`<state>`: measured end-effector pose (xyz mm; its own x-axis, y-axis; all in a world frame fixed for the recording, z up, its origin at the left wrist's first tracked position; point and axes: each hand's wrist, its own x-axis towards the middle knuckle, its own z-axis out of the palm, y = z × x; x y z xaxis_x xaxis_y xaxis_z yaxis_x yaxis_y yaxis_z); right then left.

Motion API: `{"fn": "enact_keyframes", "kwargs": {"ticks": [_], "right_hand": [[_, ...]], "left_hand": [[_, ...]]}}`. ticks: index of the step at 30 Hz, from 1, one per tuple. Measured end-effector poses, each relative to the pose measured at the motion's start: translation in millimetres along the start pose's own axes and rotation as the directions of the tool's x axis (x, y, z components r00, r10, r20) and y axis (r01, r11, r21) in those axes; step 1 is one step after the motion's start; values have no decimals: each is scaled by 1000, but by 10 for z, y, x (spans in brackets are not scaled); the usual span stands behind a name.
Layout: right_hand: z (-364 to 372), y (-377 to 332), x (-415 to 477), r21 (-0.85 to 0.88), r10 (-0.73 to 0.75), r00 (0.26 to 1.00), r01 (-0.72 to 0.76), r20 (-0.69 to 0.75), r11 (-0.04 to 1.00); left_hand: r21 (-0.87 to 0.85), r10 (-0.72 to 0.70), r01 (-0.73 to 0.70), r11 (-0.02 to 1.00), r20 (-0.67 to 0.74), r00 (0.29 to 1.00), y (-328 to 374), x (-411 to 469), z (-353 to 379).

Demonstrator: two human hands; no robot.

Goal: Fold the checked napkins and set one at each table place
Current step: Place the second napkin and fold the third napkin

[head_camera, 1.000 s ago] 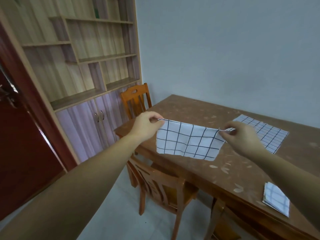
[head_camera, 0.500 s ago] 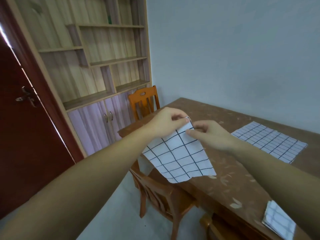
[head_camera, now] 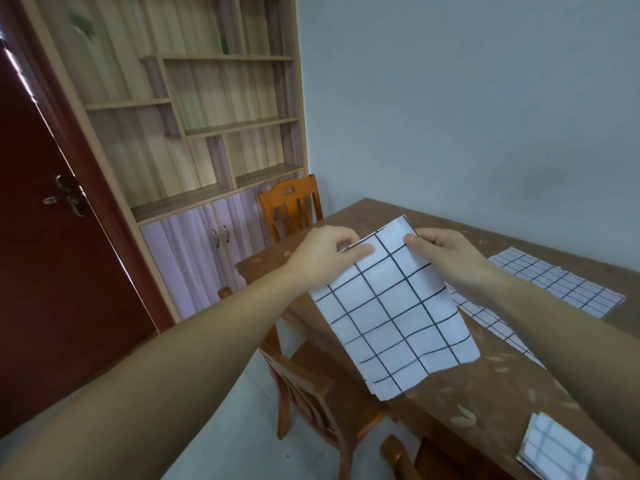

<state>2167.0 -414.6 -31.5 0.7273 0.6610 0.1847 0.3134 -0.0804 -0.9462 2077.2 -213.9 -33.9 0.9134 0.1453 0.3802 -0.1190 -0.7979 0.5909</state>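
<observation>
Checked napkin [head_camera: 391, 306] pinched by both hands' fingers [head_camera: 360, 250].

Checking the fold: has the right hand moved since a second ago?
Yes. The right hand moved left, away from the flat napkin, toward the left hand; both pinch the held napkin.

One second ago the left hand [head_camera: 322, 258] and right hand [head_camera: 446, 258] held the checked napkin [head_camera: 398, 313] stretched wide between them, well apart. The hands have since come together at its top edge and now pinch it close beside each other. The napkin has changed from a wide strip to a narrower, longer panel hanging over the table [head_camera: 485, 393] edge.
</observation>
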Motion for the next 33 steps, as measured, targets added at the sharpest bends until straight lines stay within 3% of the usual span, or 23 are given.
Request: {"fn": "enact_keyframes", "kwargs": {"ticks": [3,12,18,23,30,33], "right_hand": [[-90,84,-11,25,10,998,-8,-63,1000],[-214,104,-101,145,96,962,-60,-256,988],[-223,47,-194,29,18,955,-10,-295,1000],[-231,79,-233,-8,-6,947,4,-320,1000],[-263,34,-308,-94,-69,966,47,-249,994],[-202,15,-291,-146,-143,970,115,-197,983]], "left_hand": [[-66,-33,31,997,-34,999,-8,-23,28],[-55,56,-65,996,-147,987,130,-11,59],[-131,-24,22,991,-17,1000,240,-2,-8],[-63,67,-66,996,15,998,324,-2,14],[15,47,-50,999,172,984,479,51,-53],[15,59,-61,998,134,989,694,190,20]]}}
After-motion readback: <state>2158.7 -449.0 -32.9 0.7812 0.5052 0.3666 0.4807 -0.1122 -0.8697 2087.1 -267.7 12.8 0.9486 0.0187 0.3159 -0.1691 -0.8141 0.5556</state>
